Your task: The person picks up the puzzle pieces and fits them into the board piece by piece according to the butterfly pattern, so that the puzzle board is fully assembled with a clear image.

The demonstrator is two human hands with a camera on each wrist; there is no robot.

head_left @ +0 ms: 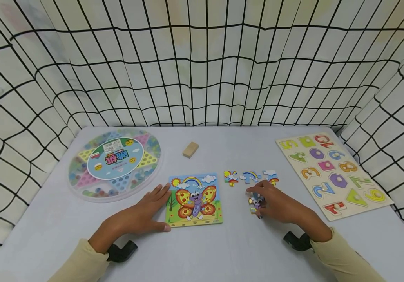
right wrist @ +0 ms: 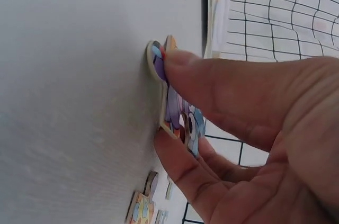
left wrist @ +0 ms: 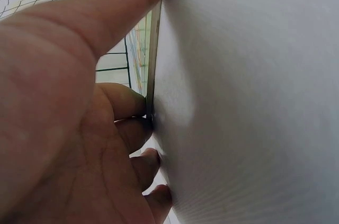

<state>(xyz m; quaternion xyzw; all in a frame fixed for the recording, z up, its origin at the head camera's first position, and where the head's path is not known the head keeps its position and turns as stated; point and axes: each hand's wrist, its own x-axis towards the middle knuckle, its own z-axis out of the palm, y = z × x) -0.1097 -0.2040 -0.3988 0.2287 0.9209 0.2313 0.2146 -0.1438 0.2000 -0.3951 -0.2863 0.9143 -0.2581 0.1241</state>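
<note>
Three colourful wooden pieces point(head_left: 249, 177) lay unjoined, right hand point(head_left: 277, 203) pinching a purple piece point(right wrist: 174, 105), left hand point(head_left: 143, 213), fingers straight, touching a square butterfly board point(head_left: 194, 199).

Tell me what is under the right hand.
At least one partly purple puzzle piece, pinched by the right hand. The fingers cover part of it; the head view hides the table directly beneath the hand.

This seems to be a recording booth, its wider building unclear: black-gridded white drapes point(head_left: 198, 74) hang beyond the left fingers point(head_left: 157, 194) and right fingers point(head_left: 263, 187), and on either side, around a white-covered tabletop point(head_left: 202, 254). Black wrist cameras point(head_left: 122, 251) sit behind the fingers; a Chinese checkers board point(head_left: 115, 158) lies left of them, a number-and-shape puzzle board point(head_left: 330, 177) right.
</note>
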